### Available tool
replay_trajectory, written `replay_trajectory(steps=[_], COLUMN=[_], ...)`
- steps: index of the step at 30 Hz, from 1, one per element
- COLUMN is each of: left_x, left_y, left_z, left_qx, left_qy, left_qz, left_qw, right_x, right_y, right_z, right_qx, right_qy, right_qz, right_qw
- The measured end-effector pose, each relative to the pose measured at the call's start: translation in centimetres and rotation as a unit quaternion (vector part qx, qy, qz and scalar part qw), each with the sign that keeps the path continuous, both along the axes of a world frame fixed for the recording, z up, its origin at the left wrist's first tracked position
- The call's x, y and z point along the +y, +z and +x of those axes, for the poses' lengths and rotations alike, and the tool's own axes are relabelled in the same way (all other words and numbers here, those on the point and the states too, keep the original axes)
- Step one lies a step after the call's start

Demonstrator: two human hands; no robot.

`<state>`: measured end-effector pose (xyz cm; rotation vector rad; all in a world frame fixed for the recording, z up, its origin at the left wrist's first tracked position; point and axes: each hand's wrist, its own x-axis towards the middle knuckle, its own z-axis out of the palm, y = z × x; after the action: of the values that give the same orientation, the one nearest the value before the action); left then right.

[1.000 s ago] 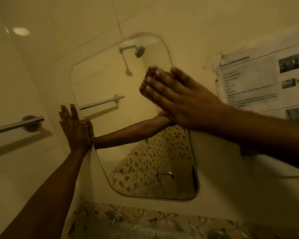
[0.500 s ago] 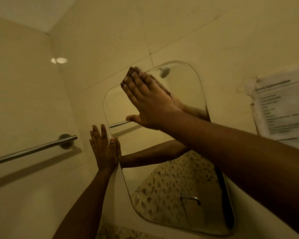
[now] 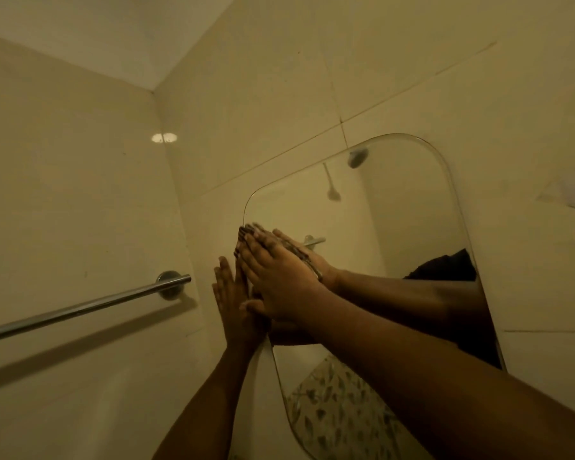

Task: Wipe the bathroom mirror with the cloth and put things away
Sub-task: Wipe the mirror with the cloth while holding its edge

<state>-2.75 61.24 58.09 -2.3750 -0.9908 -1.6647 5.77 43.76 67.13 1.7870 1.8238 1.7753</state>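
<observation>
Two hands are up at the mirror [image 3: 395, 227]. One second ago the right hand [image 3: 273, 277] was flat near the mirror's top right side; half a second ago it was near the top middle; now it presses flat at the mirror's left edge, fingers straight and together. It has swept right to left across the top half of the glass. A thin pale thing peeks out under its palm, which may be the cloth [image 3: 307, 260], but it is too blurry and dim to say for sure. The left hand [image 3: 234, 300] is open and flat, as it was before, on the tiled wall [image 3: 279, 94] just beside the mirror's left edge, and now the two hands touch. I think the top part has been wiped and the lower part still needs a pass. Farther out, a shiny towel bar [image 3: 80, 308] sits on the side wall, well apart from the hands. Putting things away has not begun.
</observation>
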Motion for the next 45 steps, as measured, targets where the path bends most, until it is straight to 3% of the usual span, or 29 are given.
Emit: replay_trajectory(steps=[2, 3, 6, 9, 28, 45], left_x=[0.0, -0.2, -1.2, -1.0, -0.8, 0.6], left_y=[-0.4, -0.3, 0.7, 0.7, 0.6, 0.3], left_z=[-0.2, -0.2, 0.1, 0.2, 0.1, 0.2], left_qx=[0.031, 0.036, -0.008, -0.045, -0.065, -0.041], left_qy=[-0.05, -0.056, 0.002, -0.022, -0.043, -0.008], left_qz=[-0.158, -0.156, 0.044, 0.082, 0.069, 0.086], left_qw=[0.986, 0.986, 0.999, 0.995, 0.995, 0.995], right_x=[0.1, 0.0, -0.5, -0.9, -10.1, -15.8], right_y=[-0.9, -1.0, -0.2, 1.5, 4.4, -2.1], right_z=[0.1, 0.2, 0.5, 0.7, 6.3, 10.1], right_qx=[-0.009, -0.01, -0.006, 0.009, 0.078, 0.176], right_qy=[0.002, 0.007, 0.022, 0.009, -0.011, -0.03], right_qz=[-0.018, -0.022, -0.012, 0.019, 0.149, 0.302], right_qw=[1.0, 1.0, 1.0, 1.0, 0.986, 0.936])
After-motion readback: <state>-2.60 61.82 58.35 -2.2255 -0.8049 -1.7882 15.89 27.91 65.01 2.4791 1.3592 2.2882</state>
